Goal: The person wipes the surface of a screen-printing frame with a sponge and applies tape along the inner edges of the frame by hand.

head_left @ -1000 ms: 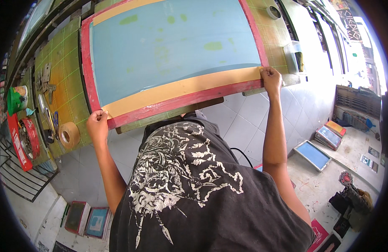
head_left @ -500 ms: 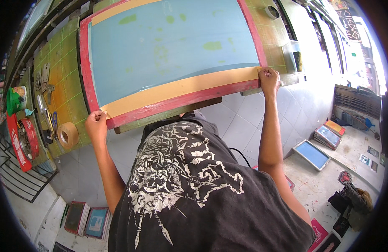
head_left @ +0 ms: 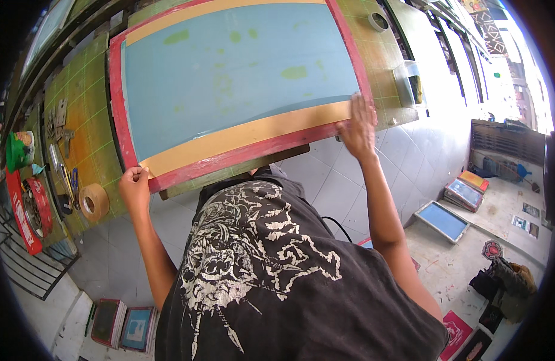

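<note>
A screen with a red frame (head_left: 117, 105) and blue mesh (head_left: 229, 66), blotched pale green, lies on the work table (head_left: 79, 99). A tan tape strip (head_left: 241, 133) runs along its near side, another along its far side. My left hand (head_left: 135, 185) pinches the near strip's end at the lower-left corner. My right hand (head_left: 360, 129), blurred, lies over that strip's right end with fingers stretched out.
Left of the screen are a tape roll (head_left: 101, 198), metal tools (head_left: 58, 120), a green bucket (head_left: 18, 153) and a red tray (head_left: 28, 240). A plastic container (head_left: 405, 84) stands at the right. Other screens (head_left: 441, 219) rest lower right and lower left.
My right hand has let go of the strip's corner, spread its fingers and shifted slightly left. My left hand keeps its pinch. The screen appears slightly further left in the view.
</note>
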A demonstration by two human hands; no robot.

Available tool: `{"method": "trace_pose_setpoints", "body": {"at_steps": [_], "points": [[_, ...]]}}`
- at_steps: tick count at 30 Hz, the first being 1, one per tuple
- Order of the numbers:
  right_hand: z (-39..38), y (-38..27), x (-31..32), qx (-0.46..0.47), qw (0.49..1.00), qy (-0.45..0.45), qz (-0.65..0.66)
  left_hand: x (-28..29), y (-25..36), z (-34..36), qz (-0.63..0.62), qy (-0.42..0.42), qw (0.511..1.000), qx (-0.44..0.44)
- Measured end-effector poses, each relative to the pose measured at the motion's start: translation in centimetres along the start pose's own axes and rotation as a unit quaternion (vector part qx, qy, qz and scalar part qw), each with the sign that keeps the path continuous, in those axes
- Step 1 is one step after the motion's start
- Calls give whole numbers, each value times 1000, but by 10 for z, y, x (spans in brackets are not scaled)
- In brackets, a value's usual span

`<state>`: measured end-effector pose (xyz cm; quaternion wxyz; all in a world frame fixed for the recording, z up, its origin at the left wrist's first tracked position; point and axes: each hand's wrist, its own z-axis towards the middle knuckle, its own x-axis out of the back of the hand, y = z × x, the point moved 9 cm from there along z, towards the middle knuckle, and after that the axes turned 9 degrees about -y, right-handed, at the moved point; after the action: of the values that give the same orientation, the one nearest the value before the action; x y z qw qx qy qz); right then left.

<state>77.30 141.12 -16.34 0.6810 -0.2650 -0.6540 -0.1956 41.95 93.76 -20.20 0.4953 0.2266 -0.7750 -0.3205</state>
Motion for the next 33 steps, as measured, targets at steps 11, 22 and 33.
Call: {"method": "trace_pose_setpoints", "body": {"at_steps": [11,22,33], "points": [[3,15,-24,-56,990,-96,-83,0,5,-4,22,-14,1000,16],[-13,-254,-49,82,991,-101,30,7,16,-4,60,-12,998,-16],[14,-97,0,-108,982,47,146,1,10,0,53,-41,998,-13]]}}
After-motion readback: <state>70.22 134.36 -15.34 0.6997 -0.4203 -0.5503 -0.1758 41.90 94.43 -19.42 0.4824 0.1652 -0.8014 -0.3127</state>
